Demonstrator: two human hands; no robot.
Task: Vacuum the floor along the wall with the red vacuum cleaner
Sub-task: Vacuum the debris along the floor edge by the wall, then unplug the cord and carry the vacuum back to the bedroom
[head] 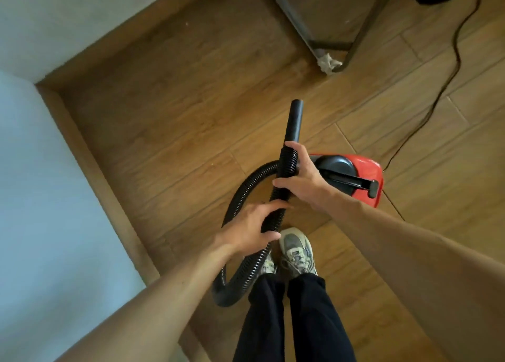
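Clutching black hose (287,162): right grip (302,177) curled round ribbed end below nozzle (294,118), left grip (252,222) wrapped lower; red vacuum cleaner (366,167) on floor (164,143) nr feet.

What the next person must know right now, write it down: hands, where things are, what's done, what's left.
Right hand grips the hose just behind the nozzle; left hand grips it lower down.
Red vacuum cleaner sits on the floor to the right, cord trailing away.
Nozzle points ahead, well clear of the skirting on the left.
Done: cannot tell from this view. Left: bring the nozzle to the floor along the skirting and sweep it.
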